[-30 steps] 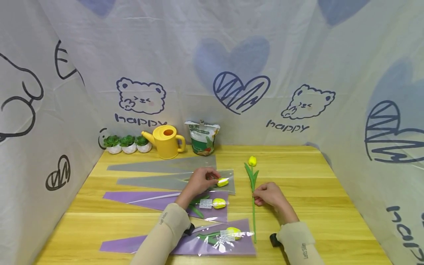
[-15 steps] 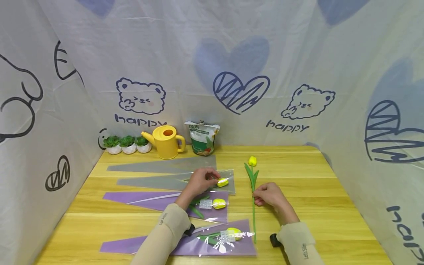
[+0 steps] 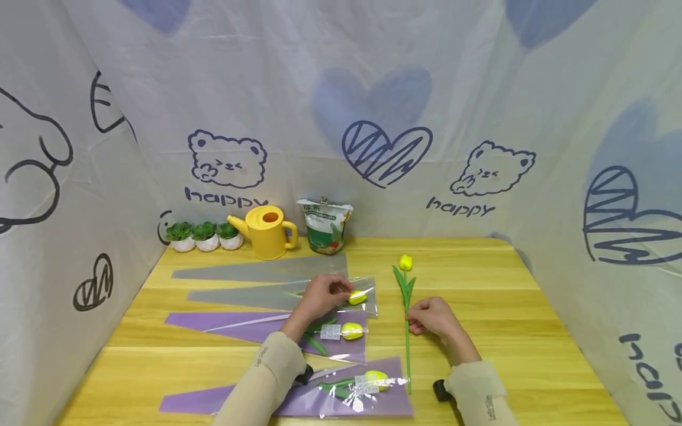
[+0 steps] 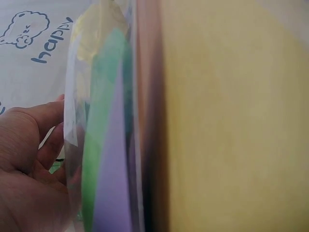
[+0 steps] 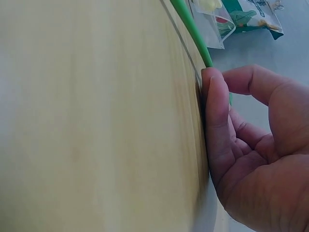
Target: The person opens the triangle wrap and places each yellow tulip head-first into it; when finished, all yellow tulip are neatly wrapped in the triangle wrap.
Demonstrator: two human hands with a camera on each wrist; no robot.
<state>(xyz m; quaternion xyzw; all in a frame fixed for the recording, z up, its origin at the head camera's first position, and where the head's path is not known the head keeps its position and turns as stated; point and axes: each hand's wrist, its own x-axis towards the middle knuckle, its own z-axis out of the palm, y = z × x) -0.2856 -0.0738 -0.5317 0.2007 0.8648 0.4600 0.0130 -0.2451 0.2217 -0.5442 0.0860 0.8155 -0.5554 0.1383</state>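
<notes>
Since the earlier frames almost nothing has shifted; only the head view has tipped slightly, and both hands sit where they were.

My left hand rests on the clear sleeve; its fingers curl onto the film beside the yellow tulip head already inside; the left wrist view confirms film and green leaf against the fingers, though I cannot tell whether they pinch or merely press.

My right hand lies on the tabletop; its fingers are curled and touch the green stem of the loose tulip, which runs from beyond the fingers back toward my sleeve; a firm pinch is not shown.

Progress, as I judge it: two purple sleeves, nearer me than the left fingers, each hold a tulip with a white label, so those look finished; the clear sleeve is loaded; one grey sleeve beyond the fingers lies empty; the loose tulip is unwrapped.

Readable writing: "happy" on the backdrop; the bag print and sleeve-cuff lettering are too small to read.
</notes>
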